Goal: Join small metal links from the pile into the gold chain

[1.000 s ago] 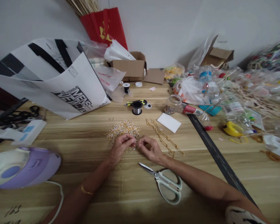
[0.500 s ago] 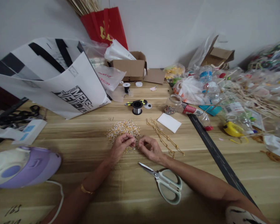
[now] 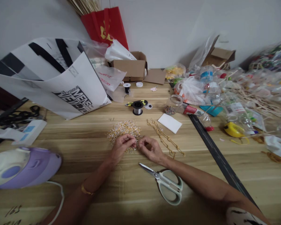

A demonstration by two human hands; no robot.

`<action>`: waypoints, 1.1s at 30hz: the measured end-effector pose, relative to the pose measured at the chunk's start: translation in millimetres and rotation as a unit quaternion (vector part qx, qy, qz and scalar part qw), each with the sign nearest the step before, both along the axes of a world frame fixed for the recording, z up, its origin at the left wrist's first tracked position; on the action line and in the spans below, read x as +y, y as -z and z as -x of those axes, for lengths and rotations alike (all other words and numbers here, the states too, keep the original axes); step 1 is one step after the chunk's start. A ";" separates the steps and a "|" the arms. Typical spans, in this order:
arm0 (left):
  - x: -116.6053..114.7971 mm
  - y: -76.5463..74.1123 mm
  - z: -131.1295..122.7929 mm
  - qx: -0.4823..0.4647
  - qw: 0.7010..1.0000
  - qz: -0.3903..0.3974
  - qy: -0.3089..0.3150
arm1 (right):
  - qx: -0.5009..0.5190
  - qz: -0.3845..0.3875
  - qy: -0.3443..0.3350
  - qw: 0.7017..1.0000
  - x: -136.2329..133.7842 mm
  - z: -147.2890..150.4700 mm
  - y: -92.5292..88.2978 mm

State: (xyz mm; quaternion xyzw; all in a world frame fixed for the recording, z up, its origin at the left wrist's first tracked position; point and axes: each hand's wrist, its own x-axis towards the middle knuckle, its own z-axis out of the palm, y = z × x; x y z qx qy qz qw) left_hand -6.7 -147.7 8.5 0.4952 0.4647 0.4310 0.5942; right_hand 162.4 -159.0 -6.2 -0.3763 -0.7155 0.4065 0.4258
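Both hands are close together at the near edge of a heap of small gold and silver beads [image 3: 121,128]. My left hand [image 3: 123,145] is closed in a pinch, the fingertips pressed together on something too small to make out. Thumb and forefinger of my right hand [image 3: 152,150] also meet in a pinch; what they hold, if anything, is too tiny to name. A gold beaded chain [image 3: 165,141] lies just right of my right hand. Below it rest scissors [image 3: 170,186] with pale handles, blades pointing to the upper left.
Beyond the beads stand a spool of silver wire [image 3: 138,109] and a jar of beads [image 3: 172,107]. A white card [image 3: 170,123] lies near the chain. A large white bag [image 3: 77,84] and a purple appliance [image 3: 37,165] are left; plastic bottles [image 3: 213,90] crowd the right.
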 end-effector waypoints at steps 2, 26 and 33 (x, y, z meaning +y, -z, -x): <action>-0.1 -1.0 -0.3 0.001 1.000 0.000 0.001 | 0.000 0.003 -0.001 1.000 0.0 -0.1 0.8; -1.2 -4.5 -2.7 0.020 1.000 -0.004 0.010 | 0.000 0.016 0.000 1.000 -0.1 0.0 1.9; -2.6 -3.3 -3.7 0.013 1.000 -0.008 0.024 | -0.004 0.019 -0.002 1.000 0.2 -0.6 3.3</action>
